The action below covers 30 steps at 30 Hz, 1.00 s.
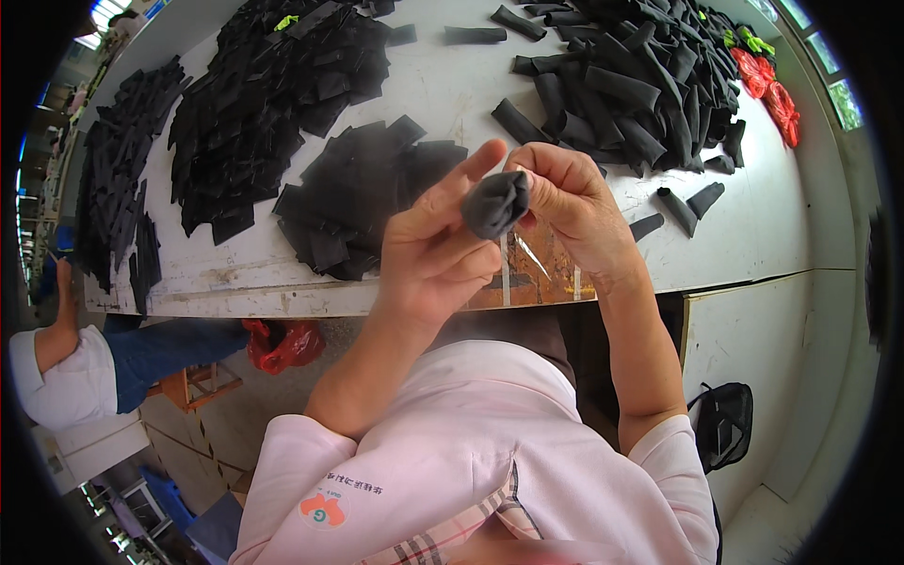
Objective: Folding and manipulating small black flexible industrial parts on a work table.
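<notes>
A short black fabric tube is held up between my two hands, above the table's front edge, with its puckered end toward me. My left hand is closed round its left side, the index finger extended along it. Thumb and fingers of my right hand pinch the tube's right edge. Behind my left hand lies a pile of flat black fabric pieces. Beyond my right hand is a heap of rolled black fabric tubes. A few single tubes lie to the right of that hand.
The white table has a worn brown patch at its front edge. More black piles cover its left side. Red plastic bags lie far right. Another person sits at the left, near a red bag.
</notes>
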Each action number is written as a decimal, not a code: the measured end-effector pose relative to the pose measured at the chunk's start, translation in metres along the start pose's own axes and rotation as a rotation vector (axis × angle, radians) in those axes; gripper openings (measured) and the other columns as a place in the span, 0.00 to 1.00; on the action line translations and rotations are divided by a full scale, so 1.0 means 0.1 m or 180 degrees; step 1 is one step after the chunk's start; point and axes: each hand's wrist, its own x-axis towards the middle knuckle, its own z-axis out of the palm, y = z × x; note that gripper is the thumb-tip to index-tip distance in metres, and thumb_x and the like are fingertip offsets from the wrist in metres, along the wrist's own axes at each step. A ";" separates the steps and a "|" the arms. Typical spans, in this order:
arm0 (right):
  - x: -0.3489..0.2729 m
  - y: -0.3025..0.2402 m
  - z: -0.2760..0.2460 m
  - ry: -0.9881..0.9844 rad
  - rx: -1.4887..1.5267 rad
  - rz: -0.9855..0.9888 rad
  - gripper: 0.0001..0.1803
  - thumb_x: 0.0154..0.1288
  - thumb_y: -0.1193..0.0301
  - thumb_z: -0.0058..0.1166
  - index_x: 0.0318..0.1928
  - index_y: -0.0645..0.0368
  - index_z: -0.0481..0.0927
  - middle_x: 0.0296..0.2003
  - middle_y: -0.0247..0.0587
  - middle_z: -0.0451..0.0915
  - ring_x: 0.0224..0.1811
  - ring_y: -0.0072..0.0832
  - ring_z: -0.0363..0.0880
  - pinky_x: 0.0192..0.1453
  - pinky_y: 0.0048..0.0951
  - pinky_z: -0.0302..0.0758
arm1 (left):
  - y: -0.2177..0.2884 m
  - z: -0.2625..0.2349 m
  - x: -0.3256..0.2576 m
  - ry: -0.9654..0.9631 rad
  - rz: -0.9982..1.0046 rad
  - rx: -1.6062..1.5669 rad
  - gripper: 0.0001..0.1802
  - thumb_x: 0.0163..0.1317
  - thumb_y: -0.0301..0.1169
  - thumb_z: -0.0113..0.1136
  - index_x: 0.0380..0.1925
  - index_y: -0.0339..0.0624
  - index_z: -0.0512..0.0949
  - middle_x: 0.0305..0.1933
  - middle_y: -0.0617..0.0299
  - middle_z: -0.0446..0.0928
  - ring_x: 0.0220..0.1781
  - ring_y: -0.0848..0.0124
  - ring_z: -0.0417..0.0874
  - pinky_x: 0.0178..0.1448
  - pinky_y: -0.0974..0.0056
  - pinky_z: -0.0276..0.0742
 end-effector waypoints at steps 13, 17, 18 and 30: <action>-0.05 0.25 -0.23 0.0120 -0.1258 0.0483 0.18 0.62 0.57 0.47 0.27 0.61 0.72 0.21 0.34 0.69 0.26 0.16 0.66 0.29 0.20 0.66 | 0.00 -0.10 0.07 0.0425 0.1906 0.4784 0.18 0.52 0.23 0.59 0.45 0.36 0.70 0.39 0.61 0.74 0.42 0.77 0.71 0.44 0.74 0.69; -0.16 0.08 -0.10 0.0460 -0.1889 -0.1074 0.22 0.57 0.53 0.50 0.30 0.63 0.72 0.24 0.39 0.71 0.29 0.27 0.72 0.30 0.26 0.68 | -0.07 -0.01 0.02 0.0261 0.2167 0.4589 0.08 0.54 0.20 0.55 0.35 0.35 0.74 0.39 0.59 0.75 0.43 0.74 0.73 0.50 0.68 0.68; -0.19 -0.02 -0.04 0.0452 -0.1894 -0.1073 0.22 0.57 0.53 0.50 0.30 0.63 0.72 0.24 0.39 0.71 0.29 0.27 0.72 0.30 0.26 0.68 | -0.12 0.01 0.00 0.0409 0.2173 0.3609 0.06 0.54 0.21 0.55 0.33 0.35 0.75 0.39 0.57 0.75 0.44 0.73 0.73 0.54 0.65 0.65; -0.19 0.24 -0.16 -0.0107 -0.3448 -0.1411 0.09 0.53 0.68 0.53 0.26 0.61 0.71 0.20 0.43 0.72 0.26 0.41 0.72 0.28 0.36 0.69 | -0.07 0.03 0.11 0.0534 0.0965 0.3420 0.08 0.48 0.19 0.60 0.30 0.37 0.75 0.32 0.60 0.76 0.33 0.77 0.76 0.43 0.72 0.72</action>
